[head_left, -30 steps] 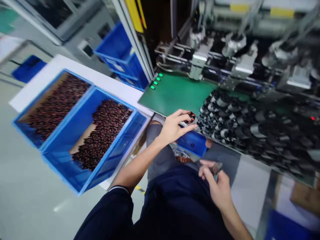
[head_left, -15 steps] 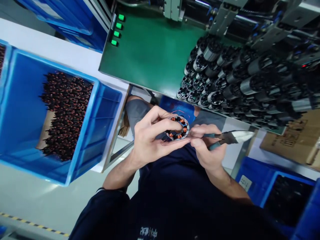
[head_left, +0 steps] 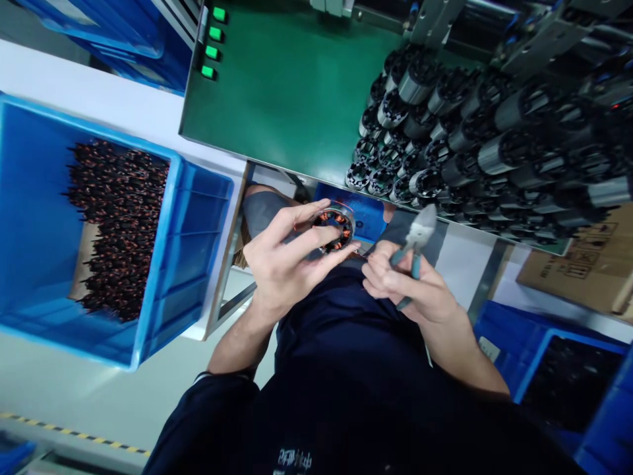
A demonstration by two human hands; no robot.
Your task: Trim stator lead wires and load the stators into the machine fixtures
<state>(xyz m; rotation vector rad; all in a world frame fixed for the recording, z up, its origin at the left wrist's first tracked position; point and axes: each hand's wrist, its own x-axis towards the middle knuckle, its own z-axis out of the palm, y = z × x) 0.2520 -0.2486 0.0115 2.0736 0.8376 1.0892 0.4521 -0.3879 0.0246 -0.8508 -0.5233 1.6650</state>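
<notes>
Copper-wound stator ring (head_left: 335, 229), frame centre just below the green bench (head_left: 287, 99) edge, pinched in the left hand (head_left: 277, 270); right hand (head_left: 415, 293) just beside, closed round teal-handled side cutters (head_left: 414, 254), best worked with the ring steady and the tips off the windings.

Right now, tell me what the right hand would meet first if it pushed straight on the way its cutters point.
Probably the pile of black stators at the green bench's near edge: the right hand's cutters point up at them. Depth is unclear.
</notes>
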